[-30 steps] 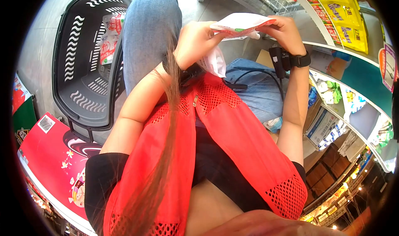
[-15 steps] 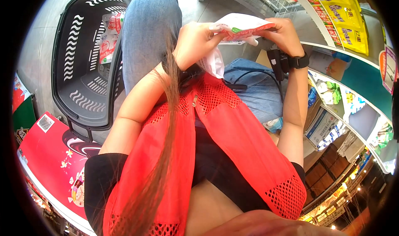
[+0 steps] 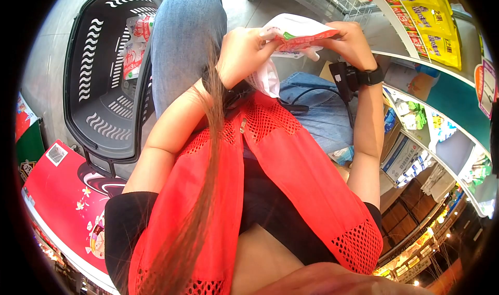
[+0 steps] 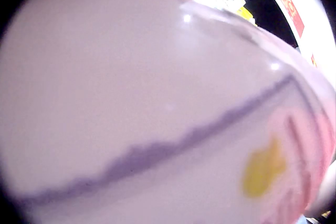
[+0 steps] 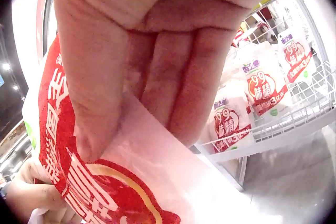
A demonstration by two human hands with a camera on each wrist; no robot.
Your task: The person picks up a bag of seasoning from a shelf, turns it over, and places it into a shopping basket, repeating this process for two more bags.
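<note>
In the head view, a white packet (image 3: 296,27) with a red band is held up between both hands. My left hand (image 3: 244,53) grips its left end, thumb along the near side. My right hand (image 3: 351,43) pinches the right end; the right wrist view shows its thumb (image 5: 97,113) on the red print and the other fingers curled behind. A second crumpled white plastic piece (image 3: 267,79) hangs below the left hand, its upper part hidden. White packaging (image 4: 105,77) with a purple line fills most of the left wrist view.
A dark grey basket (image 3: 78,95) stands on the floor at left, with several red-and-white packets (image 3: 134,58) inside. On the right are shelves with yellow packets (image 3: 434,24). A white wire rack (image 5: 315,85) holds similar white packets (image 5: 262,85). A bent knee (image 3: 189,35) lies beside the basket.
The packet between the hands has tilted, so more of its red band shows. My right hand has shifted slightly left. Both hands keep their hold.
</note>
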